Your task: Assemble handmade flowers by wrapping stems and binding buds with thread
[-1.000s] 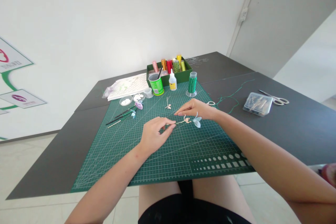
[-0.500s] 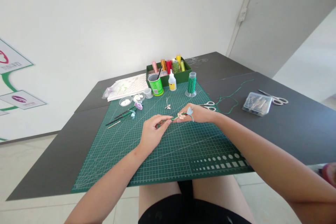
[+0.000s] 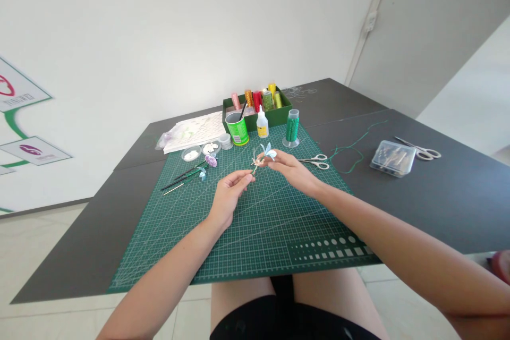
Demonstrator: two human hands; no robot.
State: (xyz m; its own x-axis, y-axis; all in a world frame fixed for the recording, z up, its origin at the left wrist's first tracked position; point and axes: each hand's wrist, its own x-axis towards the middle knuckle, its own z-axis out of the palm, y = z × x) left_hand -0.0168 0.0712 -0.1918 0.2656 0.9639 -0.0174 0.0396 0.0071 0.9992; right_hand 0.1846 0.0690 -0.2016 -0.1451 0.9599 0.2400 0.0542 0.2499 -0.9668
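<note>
A small handmade flower (image 3: pixel 266 154) with pale blue and pink petals on a thin wire stem is held up over the green cutting mat (image 3: pixel 255 223). My right hand (image 3: pixel 289 167) pinches it just under the petals. My left hand (image 3: pixel 229 194) has its fingers closed on the lower end of the stem. Both hands hover above the middle of the mat, close together.
On the mat's far side stand a green cup (image 3: pixel 237 127), a glue bottle (image 3: pixel 262 123), a green bead tube (image 3: pixel 291 128) and a green box of spools (image 3: pixel 257 103). More flowers and wires (image 3: pixel 191 172) lie left. Small scissors (image 3: pixel 316 161), a clear case (image 3: pixel 392 158) and larger scissors (image 3: pixel 420 150) lie right.
Both hands have lifted the flower off the mat and moved it away from me; the flower head has swung from pointing right to pointing up.
</note>
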